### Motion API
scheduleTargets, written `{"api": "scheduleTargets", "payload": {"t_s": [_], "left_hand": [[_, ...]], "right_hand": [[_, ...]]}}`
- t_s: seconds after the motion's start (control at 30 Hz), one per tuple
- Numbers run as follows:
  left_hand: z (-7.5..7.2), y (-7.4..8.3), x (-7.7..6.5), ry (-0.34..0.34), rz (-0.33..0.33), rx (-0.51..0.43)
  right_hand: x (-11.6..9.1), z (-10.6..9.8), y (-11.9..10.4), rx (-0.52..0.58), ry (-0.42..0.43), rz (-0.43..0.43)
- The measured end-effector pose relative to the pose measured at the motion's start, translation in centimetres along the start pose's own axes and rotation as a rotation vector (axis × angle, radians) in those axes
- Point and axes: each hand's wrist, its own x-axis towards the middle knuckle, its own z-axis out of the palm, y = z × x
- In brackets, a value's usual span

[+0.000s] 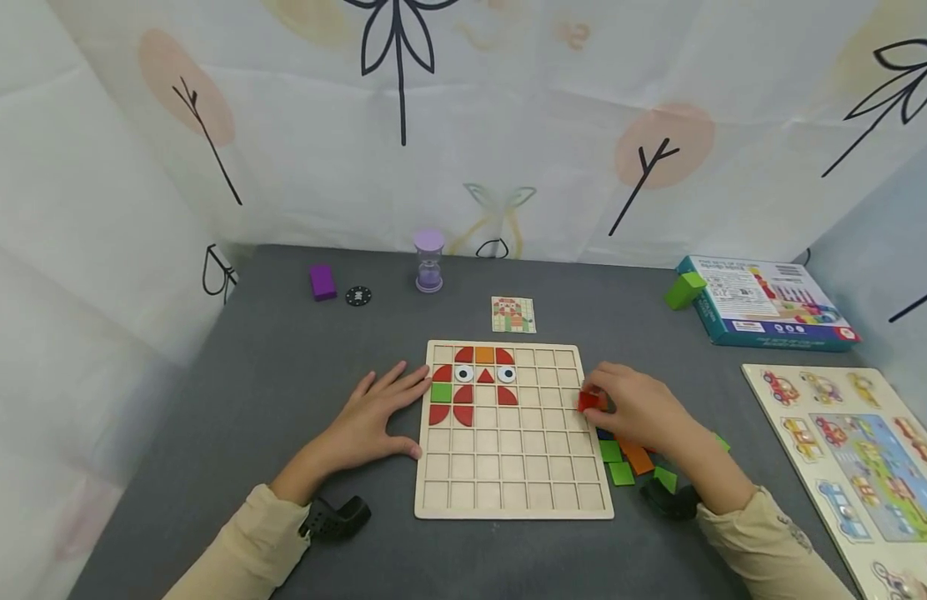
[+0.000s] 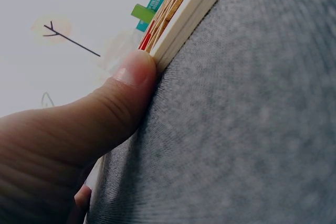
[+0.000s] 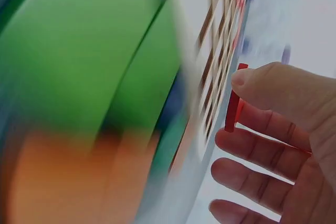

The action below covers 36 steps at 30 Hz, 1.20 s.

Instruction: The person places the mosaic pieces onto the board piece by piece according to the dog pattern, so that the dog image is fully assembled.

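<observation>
A wooden grid board [image 1: 516,496] lies flat on the grey table, with red quarter-round tiles, a green tile [image 1: 441,392], an orange tile [image 1: 484,356] and two eye tiles set in its upper left squares. My left hand [image 1: 373,412] rests against the board's left edge, fingers spread; in the left wrist view the thumb [image 2: 126,85] touches the rim. At the right edge, my right hand [image 1: 636,404] pinches a red tile [image 3: 234,98] between thumb and fingers. Loose green and orange tiles [image 1: 635,457] lie under that hand, partly hidden by it.
A small picture card [image 1: 513,315] lies beyond the board. Farther back are an hourglass [image 1: 429,262], a black chip [image 1: 358,296] and a purple block [image 1: 323,282]. To the right stand a teal game box [image 1: 771,333], a green block [image 1: 684,290] and a wooden picture puzzle [image 1: 801,492].
</observation>
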Motion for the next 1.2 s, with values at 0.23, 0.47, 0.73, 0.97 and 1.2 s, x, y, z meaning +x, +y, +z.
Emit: {"api": "scheduleTargets", "payload": {"t_s": [0.23,0.47,0.73,0.97,1.2], "left_hand": [[0.2,-0.1,-0.1,0.006,0.0,-0.003],[0.2,-0.1,-0.1,0.014,0.003,-0.005],[0.2,-0.2,0.0,0.011,0.01,-0.002],[0.1,-0.2,0.0,0.009,0.005,-0.001],[0.0,0.0,-0.1,0.009,0.0,-0.005]], "right_hand": [[3.1,1.6,-4.7,0.004,-0.023,-0.102],[4.6,2.0,-6.8,-0.047,0.016,-0.157],[4.9,2.2,-7.1,-0.108,-0.019,-0.149],[4.8,2.0,-7.4,-0.106,-0.044,-0.139],[4.7,2.0,-7.5,-0.107,-0.07,-0.113]]}}
